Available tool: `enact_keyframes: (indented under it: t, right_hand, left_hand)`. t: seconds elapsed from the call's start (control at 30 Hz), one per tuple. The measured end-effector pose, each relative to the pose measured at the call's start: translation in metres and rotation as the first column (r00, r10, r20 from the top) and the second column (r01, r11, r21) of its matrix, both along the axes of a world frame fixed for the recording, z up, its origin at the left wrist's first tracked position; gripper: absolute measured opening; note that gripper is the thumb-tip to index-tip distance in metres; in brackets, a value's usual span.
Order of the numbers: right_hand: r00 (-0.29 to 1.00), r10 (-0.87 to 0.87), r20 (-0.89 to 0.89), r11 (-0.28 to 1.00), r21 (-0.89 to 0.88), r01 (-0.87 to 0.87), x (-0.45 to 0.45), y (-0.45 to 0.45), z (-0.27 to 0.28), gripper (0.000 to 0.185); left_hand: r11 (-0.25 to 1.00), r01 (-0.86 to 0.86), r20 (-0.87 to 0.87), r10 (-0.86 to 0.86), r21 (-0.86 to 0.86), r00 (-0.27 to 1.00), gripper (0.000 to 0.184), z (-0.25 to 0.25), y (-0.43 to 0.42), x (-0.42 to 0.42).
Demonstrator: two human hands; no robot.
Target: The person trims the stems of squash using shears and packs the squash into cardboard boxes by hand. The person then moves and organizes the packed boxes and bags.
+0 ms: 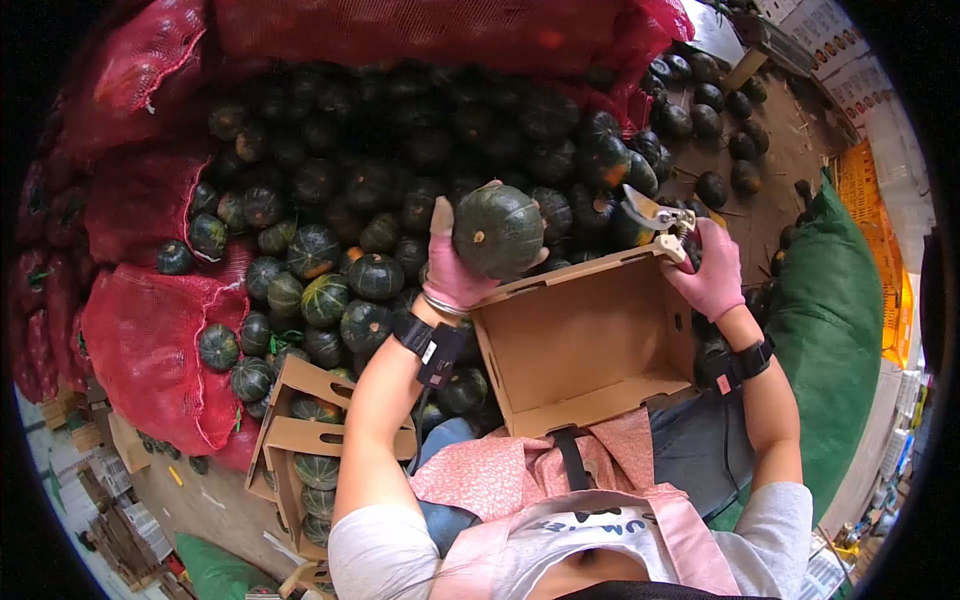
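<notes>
A heap of dark green kabocha squashes (377,275) spreads beyond both hands, mostly past the left; its far part sinks into shadow, where single fruits are hard to make out. Red mesh sacks (150,345) lie along its far side and well left of the left hand, the farthest cut off by the top edge of the view. Right of the right hand leans a green sack (825,330), its contents hidden and its near end passing behind the person's arm.

Between the hands and nearer the body, a cardboard box (590,345) sits open on the lap, its brown bottom panel showing. Behind the green sack, an orange plastic crate (870,215) is partly covered. Nearer the body and left of the left hand, a slotted carton (340,438) contains several squashes, partly hidden by its flaps and the forearm.

The gloved left hand (455,270) grips a single kabocha (498,232) above the box's far left corner, thumb along its side, most fingers concealed behind it. The gloved right hand (712,268) is wrapped around pruning shears (652,214) by the box's far right corner; the handles are largely covered by the palm.
</notes>
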State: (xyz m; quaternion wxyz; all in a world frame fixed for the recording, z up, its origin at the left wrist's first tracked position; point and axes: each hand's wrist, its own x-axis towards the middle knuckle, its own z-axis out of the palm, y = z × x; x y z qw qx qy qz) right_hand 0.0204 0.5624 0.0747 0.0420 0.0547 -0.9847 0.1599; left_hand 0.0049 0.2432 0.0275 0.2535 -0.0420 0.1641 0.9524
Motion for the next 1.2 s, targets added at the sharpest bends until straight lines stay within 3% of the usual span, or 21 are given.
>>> enact_keyframes:
  t: [0.07, 0.1, 0.23, 0.3, 0.43, 0.53, 0.6, 0.67, 0.77, 0.8, 0.87, 0.9, 1.0, 1.03, 1.07, 1.1, 1.13, 1.2]
  right_hand:
    - [0.949, 0.149, -0.276, 0.987, -0.019, -0.160, 0.006, -0.025, 0.017, 0.049]
    - [0.939, 0.200, -0.279, 0.979, 0.017, -0.203, 0.011, -0.033, 0.026, 0.049]
    - [0.918, 0.284, -0.279, 0.957, 0.147, -0.251, 0.020, -0.059, 0.048, 0.054]
    - [0.921, 0.293, -0.257, 0.948, 0.206, -0.244, 0.020, -0.060, 0.053, 0.052]
    - [0.932, 0.314, -0.179, 0.924, 0.281, -0.258, 0.020, -0.057, 0.055, 0.050]
    - [0.949, 0.295, -0.109, 0.925, 0.282, -0.255, 0.024, -0.048, 0.049, 0.049]
    - [0.946, 0.308, -0.104, 0.925, 0.267, -0.271, 0.026, -0.041, 0.045, 0.045]
    - [0.933, 0.334, -0.133, 0.932, 0.193, -0.306, 0.028, -0.037, 0.040, 0.035]
    - [0.956, 0.292, 0.012, 0.954, -0.068, -0.291, 0.037, -0.028, 0.017, 0.018]
    - [0.959, 0.229, 0.164, 0.958, -0.215, -0.192, 0.040, -0.030, 0.019, 0.017]
    - [0.931, 0.229, 0.283, 0.940, -0.311, -0.137, 0.040, -0.033, 0.013, 0.018]
    - [0.941, 0.200, 0.272, 0.931, -0.351, -0.097, 0.039, -0.031, 0.007, 0.019]
    - [0.973, 0.038, 0.227, 0.854, -0.513, 0.087, 0.024, -0.005, -0.015, 0.024]
    - [0.943, -0.127, 0.307, 0.869, -0.424, 0.255, 0.012, 0.012, -0.022, 0.024]
    - [0.876, -0.217, 0.430, 0.794, -0.444, 0.415, -0.002, 0.034, -0.034, 0.030]
    - [0.874, -0.201, 0.442, 0.726, -0.531, 0.436, -0.007, 0.047, -0.048, 0.031]
    - [0.873, -0.184, 0.452, 0.653, -0.608, 0.452, -0.008, 0.056, -0.061, 0.032]
    - [0.810, -0.042, 0.586, 0.678, -0.578, 0.453, -0.006, 0.065, -0.081, 0.033]
  left_hand:
    - [1.000, -0.006, 0.113, 0.007, -0.005, 0.994, 0.059, 0.005, 0.010, 0.003]
    - [0.999, 0.047, 0.117, -0.047, -0.002, 0.992, 0.055, 0.016, 0.015, 0.005]
    - [0.968, -0.029, -0.011, 0.027, -0.249, 1.000, 0.050, 0.025, 0.037, 0.016]
    - [0.968, -0.005, -0.022, -0.001, -0.251, 1.000, 0.049, 0.022, 0.039, 0.018]
    - [0.986, 0.055, -0.019, -0.059, -0.156, 0.998, 0.051, 0.013, 0.032, 0.025]
    - [0.995, 0.094, 0.107, -0.097, 0.029, 0.990, 0.055, 0.033, 0.024, 0.041]
    - [0.993, 0.116, 0.013, -0.116, -0.022, 0.993, 0.060, 0.045, 0.021, 0.049]
    - [0.984, 0.145, -0.014, -0.147, -0.103, 0.989, 0.061, 0.052, 0.018, 0.054]
    - [0.947, 0.082, -0.174, -0.142, -0.309, 0.975, 0.068, 0.051, 0.026, 0.061]
    - [0.982, 0.132, -0.101, -0.146, -0.132, 0.984, 0.072, 0.043, 0.030, 0.063]
    - [0.957, 0.175, 0.035, -0.188, 0.231, 0.982, 0.081, 0.022, 0.041, 0.068]
    - [0.979, 0.127, 0.131, -0.148, 0.158, 0.980, 0.086, 0.021, 0.053, 0.070]
    - [0.955, 0.287, 0.114, -0.278, -0.073, 0.954, 0.083, -0.007, 0.052, 0.067]
    - [0.922, 0.289, 0.029, -0.292, -0.256, 0.956, 0.081, -0.007, 0.053, 0.067]
    - [0.751, 0.236, -0.155, -0.410, -0.617, 0.899, 0.082, -0.023, 0.051, 0.067]
    - [0.515, 0.089, -0.259, -0.566, -0.853, 0.783, 0.080, -0.023, 0.048, 0.071]
    - [0.255, -0.136, -0.281, -0.720, -0.957, 0.634, 0.078, -0.023, 0.047, 0.078]
    - [-0.120, -0.414, -0.065, -0.912, -0.902, 0.404, 0.072, -0.006, 0.050, 0.084]
